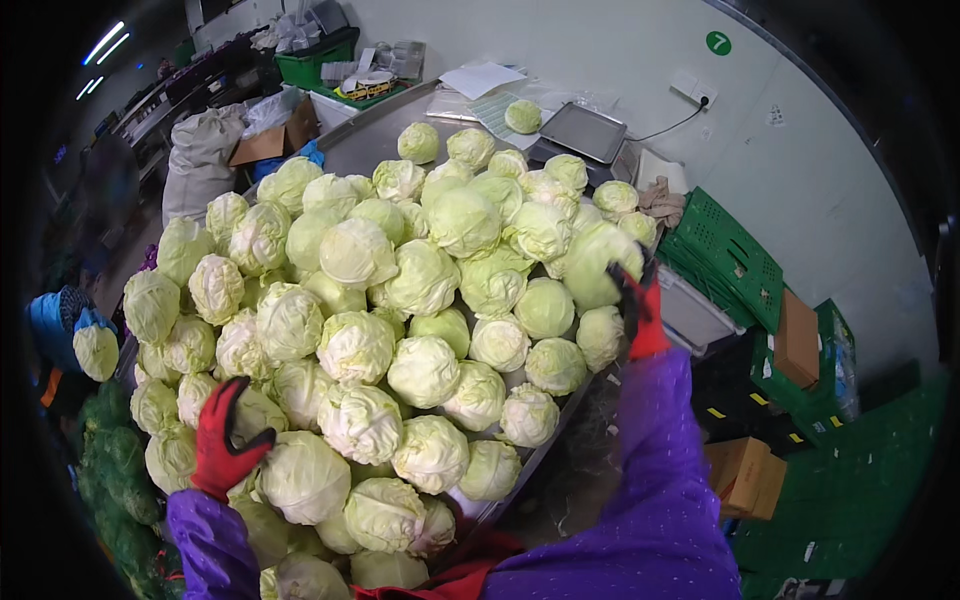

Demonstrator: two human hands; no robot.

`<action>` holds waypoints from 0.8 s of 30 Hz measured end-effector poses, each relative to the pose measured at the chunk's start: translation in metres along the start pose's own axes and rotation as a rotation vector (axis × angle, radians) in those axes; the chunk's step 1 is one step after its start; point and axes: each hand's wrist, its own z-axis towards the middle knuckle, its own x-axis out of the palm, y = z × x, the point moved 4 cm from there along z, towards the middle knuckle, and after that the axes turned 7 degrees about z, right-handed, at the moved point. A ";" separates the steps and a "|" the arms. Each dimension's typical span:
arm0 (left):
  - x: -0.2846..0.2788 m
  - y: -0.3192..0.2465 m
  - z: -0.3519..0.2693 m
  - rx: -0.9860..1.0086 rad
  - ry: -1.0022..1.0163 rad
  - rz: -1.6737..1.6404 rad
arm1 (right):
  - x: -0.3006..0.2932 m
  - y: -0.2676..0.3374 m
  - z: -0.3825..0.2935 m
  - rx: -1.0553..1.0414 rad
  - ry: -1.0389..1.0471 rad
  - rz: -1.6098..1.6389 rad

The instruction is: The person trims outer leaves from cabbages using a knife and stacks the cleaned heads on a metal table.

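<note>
A large heap of pale green cabbage heads (356, 349) covers a metal table (367, 142). My right hand (637, 300), in a red and black glove, is at the heap's right edge. Its fingers press against the side of a large, smooth, slightly blurred cabbage (600, 262), which it appears to grip; part of the hold is hidden. At the lower left, my left hand (229, 439) wears a matching glove. Thumb and fingers are spread with nothing between them, just above a cabbage (259, 418) and beside a larger round one (306, 478).
A weighing scale (583, 133) stands at the table's far end beside papers (481, 79). Green crates (724, 255) and cardboard boxes (746, 476) line the right. Another person's blue-gloved hand (94, 319) holds a cabbage (96, 352) at far left, above green net sacks (116, 457).
</note>
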 end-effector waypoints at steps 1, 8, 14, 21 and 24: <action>0.008 -0.009 0.000 0.017 0.026 -0.031 | -0.036 -0.020 0.046 -0.105 -0.014 -0.083; 0.028 -0.027 -0.002 -0.068 0.146 0.100 | -0.060 -0.083 0.148 -0.215 -0.253 -1.131; 0.003 -0.018 0.002 -0.044 0.027 0.199 | 0.057 -0.019 0.099 -0.636 -0.025 -1.195; 0.022 0.000 0.039 -0.068 -0.112 0.292 | 0.317 -0.050 -0.072 -0.765 1.099 -1.040; 0.036 0.008 0.061 -0.081 -0.092 0.317 | 0.358 -0.071 -0.078 -0.553 1.099 -1.268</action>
